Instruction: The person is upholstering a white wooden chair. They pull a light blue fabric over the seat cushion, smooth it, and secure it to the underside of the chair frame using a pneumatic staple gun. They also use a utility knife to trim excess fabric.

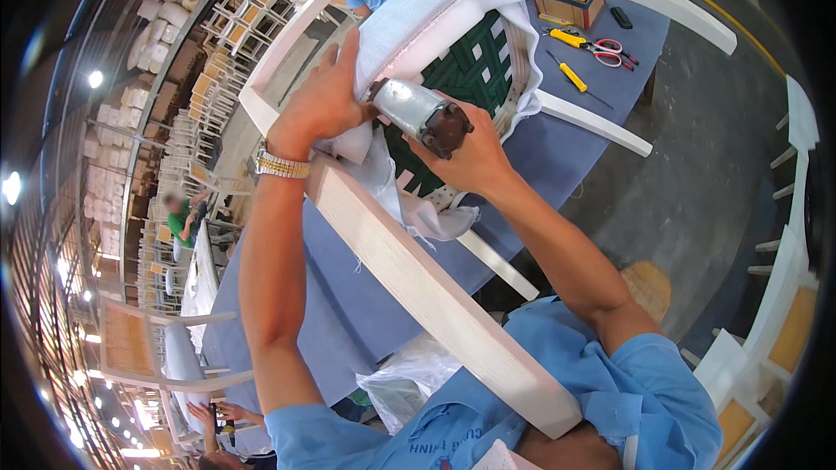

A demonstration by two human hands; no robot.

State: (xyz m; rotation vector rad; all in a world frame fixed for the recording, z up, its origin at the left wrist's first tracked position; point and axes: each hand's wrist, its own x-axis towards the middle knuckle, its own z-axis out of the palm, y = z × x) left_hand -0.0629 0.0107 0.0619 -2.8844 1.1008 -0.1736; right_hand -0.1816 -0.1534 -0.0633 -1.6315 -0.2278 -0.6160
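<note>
An upturned chair with a pale wooden frame (pixel 396 252) leans over the table. Its padded seat has white fabric (pixel 427 13) folded over the rim, and dark green woven webbing (pixel 479 61) shows on the underside. My left hand (pixel 318 104), a watch on its wrist, grips the seat's edge; its fingers lie along the outside, with the thumb on the fabric. In my right hand (pixel 475 152) is a staple gun (pixel 409 103), silver with a dark end. The gun's nose is beside my left thumb; whether it touches the fabric I cannot tell.
Scissors (pixel 608 53), a yellow-handled screwdriver (pixel 570 74) and a wooden box (pixel 568 2) lie on the blue-covered table (pixel 540 157). Clear plastic (pixel 405 383) is bunched near my body. Another person's hands (pixel 222 413) are at lower left; stacked chairs (pixel 205 96) stand beyond.
</note>
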